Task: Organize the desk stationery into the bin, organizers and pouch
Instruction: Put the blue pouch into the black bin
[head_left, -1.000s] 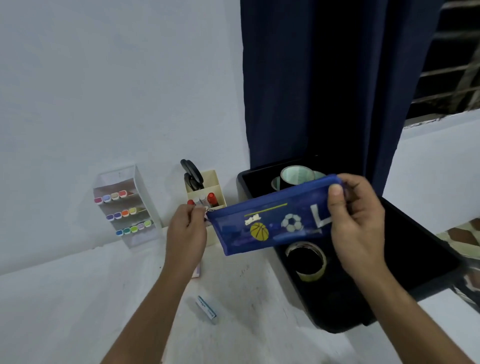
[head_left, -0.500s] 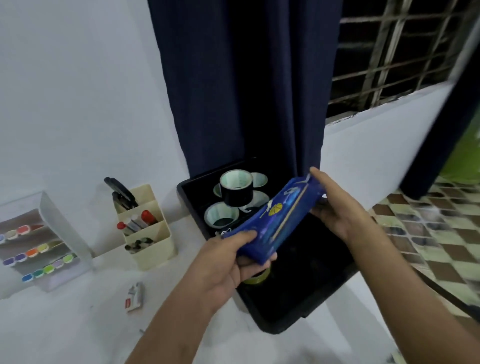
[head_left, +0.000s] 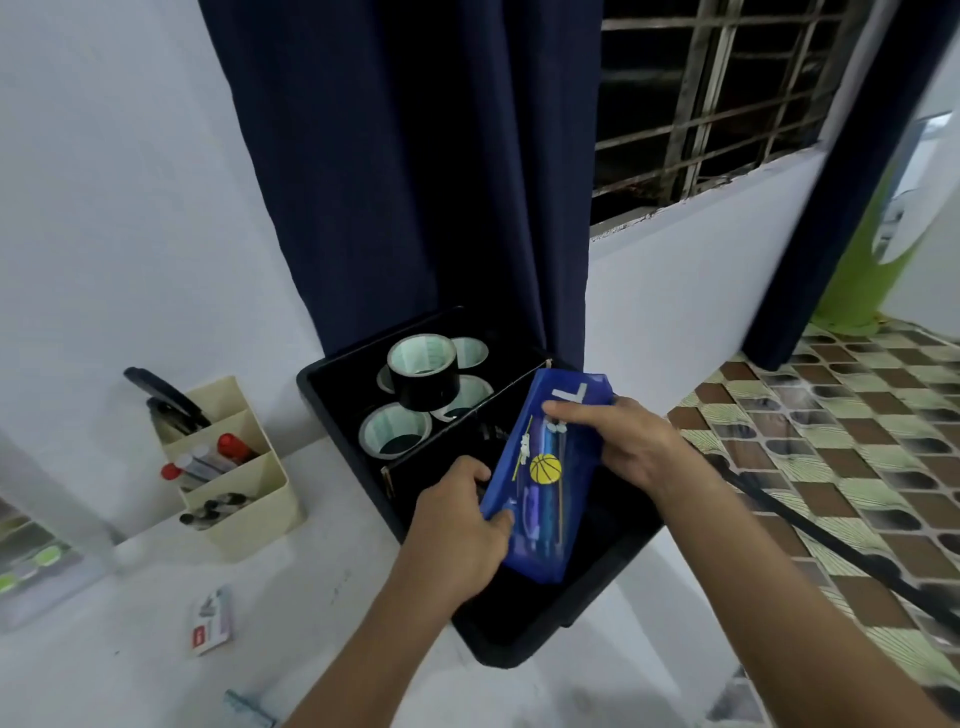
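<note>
Blue and see-through, one flat pouch with a yellow ball picture is held by both hands over the near part of one black bin: the left hand grips its near end and the right hand grips its far end. Five round tape rolls sit in the bin's far part, and one cream organizer with three steps stands to the left, holding pens.

Only one view is being given: the camera is sitting on the person's head and is looking forward and down, slightly to the right. It is staying near, so both forearms are entering from the bottom edge. The wide lens is bending the wall, curtain and window grille above the fingers.
</note>
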